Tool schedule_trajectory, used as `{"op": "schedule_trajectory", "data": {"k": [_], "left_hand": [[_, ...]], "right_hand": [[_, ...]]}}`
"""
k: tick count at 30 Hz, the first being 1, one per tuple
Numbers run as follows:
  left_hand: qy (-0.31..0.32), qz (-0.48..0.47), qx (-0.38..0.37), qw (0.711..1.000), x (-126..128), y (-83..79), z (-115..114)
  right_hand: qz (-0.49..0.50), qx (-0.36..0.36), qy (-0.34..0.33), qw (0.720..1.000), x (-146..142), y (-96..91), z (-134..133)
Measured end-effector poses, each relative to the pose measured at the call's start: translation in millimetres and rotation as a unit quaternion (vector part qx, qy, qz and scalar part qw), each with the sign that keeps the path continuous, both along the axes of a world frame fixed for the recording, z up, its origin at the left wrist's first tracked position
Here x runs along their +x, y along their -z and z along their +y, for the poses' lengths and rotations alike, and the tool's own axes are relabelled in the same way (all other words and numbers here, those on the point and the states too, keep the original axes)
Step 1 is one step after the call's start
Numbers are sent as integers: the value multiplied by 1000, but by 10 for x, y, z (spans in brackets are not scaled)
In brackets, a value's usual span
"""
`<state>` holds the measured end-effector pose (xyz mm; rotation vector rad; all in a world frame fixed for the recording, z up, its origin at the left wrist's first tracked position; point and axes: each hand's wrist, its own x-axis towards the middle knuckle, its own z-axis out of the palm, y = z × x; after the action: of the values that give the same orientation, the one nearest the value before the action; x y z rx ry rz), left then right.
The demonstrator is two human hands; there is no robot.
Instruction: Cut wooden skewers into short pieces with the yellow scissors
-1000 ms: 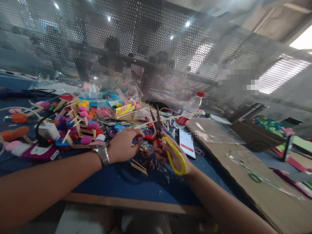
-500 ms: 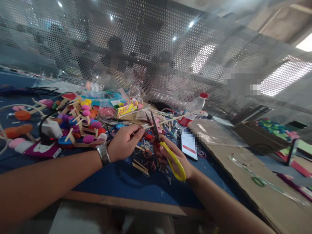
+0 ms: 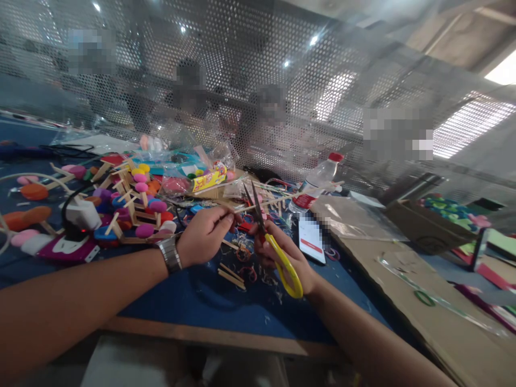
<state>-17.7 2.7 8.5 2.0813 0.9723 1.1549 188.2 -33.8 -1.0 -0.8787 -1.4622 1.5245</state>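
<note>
My left hand (image 3: 206, 234), with a metal watch (image 3: 171, 255) on its wrist, pinches the near end of a long thin wooden stick (image 3: 282, 200). The stick runs to the right, across the scissors' blades. My right hand (image 3: 284, 258) is closed round yellow-handled scissors (image 3: 284, 263), whose dark blades point up and away, slightly parted around the stick. Below the hands several short cut sticks (image 3: 231, 276) lie on the blue table (image 3: 193, 306), among rubber bands (image 3: 246, 263) and scraps.
At left sit colourful clay-and-stick pieces (image 3: 129, 199) and a purple power strip (image 3: 66, 244) with a white charger (image 3: 83, 215). A phone (image 3: 310, 240), a bottle with a red cap (image 3: 318, 180) and cardboard (image 3: 387, 269) lie to the right. A perforated screen (image 3: 242, 80) stands behind.
The view has shifted very slightly. Both hands, the stick and the scissors keep nearly the same position, with the blades still around the stick.
</note>
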Motion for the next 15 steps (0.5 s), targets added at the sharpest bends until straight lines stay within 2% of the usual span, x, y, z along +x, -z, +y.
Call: {"op": "schedule_trajectory", "data": {"k": [3,5,7,11,15], "left_hand": [[7,133,37,990,-4,2,10],[26,257,55,965,-7,6,12],[44,337,55,939,-9,8,14],[45,376,51,924,-11,12,25],[39,342,57,937,-16,30,37]], "right_hand": [[20,10,16,1000,-16,-13,18],[34,16,21,999,-22,-10,34],[40,20,23,999,-23,3,51],[43,30,19,998,-17,36,70],[42,41,18,998,-15,40,68]]}}
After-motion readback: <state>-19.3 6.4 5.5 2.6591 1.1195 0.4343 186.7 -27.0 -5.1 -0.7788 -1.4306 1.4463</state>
